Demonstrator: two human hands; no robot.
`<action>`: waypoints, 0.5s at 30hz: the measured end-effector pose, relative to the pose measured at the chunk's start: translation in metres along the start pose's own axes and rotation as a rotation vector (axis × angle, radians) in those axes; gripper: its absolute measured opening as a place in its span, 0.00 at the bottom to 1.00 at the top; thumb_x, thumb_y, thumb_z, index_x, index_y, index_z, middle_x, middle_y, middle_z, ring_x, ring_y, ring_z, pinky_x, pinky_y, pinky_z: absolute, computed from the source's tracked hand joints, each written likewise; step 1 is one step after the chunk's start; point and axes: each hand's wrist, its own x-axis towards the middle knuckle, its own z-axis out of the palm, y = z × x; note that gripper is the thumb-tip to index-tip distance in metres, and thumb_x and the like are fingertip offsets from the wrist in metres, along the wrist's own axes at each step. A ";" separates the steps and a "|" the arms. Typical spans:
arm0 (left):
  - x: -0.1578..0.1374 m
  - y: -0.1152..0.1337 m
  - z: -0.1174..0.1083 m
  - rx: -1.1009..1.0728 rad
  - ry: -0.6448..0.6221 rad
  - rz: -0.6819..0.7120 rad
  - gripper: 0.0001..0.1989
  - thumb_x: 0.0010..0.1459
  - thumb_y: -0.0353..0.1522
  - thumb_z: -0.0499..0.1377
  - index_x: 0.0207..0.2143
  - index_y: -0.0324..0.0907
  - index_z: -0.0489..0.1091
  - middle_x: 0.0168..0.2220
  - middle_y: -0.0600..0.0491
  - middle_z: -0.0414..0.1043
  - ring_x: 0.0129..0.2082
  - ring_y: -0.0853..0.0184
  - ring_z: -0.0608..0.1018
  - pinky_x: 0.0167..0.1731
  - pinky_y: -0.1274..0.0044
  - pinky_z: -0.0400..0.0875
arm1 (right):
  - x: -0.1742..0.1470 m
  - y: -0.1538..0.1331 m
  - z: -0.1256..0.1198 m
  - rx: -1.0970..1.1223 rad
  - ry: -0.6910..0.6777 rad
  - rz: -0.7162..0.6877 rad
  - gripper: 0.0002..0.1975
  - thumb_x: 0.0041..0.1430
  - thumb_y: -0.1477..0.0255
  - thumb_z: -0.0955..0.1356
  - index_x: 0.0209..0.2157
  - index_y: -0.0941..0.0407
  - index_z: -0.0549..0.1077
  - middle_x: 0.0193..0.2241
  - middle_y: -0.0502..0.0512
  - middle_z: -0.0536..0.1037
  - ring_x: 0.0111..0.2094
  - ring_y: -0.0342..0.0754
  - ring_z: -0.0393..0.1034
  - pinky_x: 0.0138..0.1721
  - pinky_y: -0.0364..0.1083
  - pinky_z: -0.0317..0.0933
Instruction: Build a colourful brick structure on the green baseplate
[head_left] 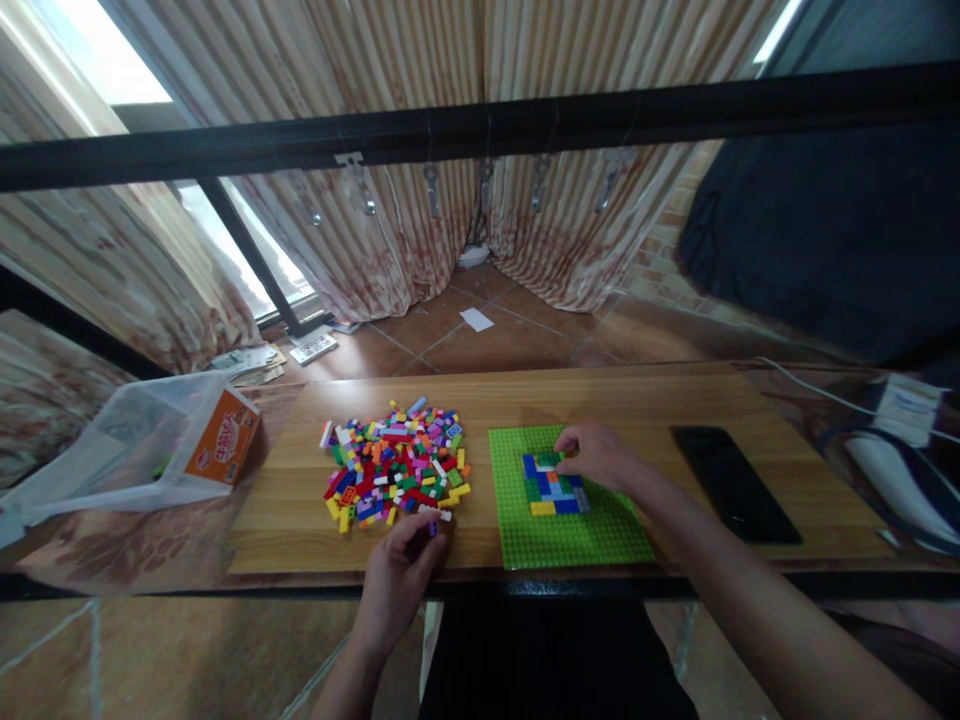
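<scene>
My left hand (401, 575) is at the near edge of the brick pile (397, 460), its thumb and fingers curled round a small purple toy brick (433, 528). A white brick lies just beyond its fingertips. My right hand (598, 456) reaches over the green baseplate (600, 540), its fingers pinched at the far right side of a built block of bricks (553, 485). That block has blue, green, white, yellow, orange and grey pieces. Whatever the right fingertips hold is hidden by them.
Right of the baseplate lies a black phone-like slab (735, 485). A clear plastic bin (157, 440) with an orange label stands at the left. A dark bar (480, 130) crosses beyond the wooden board (480, 400). A white cable (817, 385) runs at the right.
</scene>
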 end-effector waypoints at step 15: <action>-0.004 0.024 0.010 0.013 0.091 0.149 0.12 0.56 0.36 0.59 0.42 0.43 0.75 0.35 0.52 0.76 0.35 0.65 0.77 0.38 0.75 0.73 | -0.025 0.036 0.014 0.346 0.393 0.056 0.13 0.47 0.63 0.69 0.33 0.55 0.78 0.26 0.53 0.78 0.25 0.48 0.69 0.29 0.47 0.62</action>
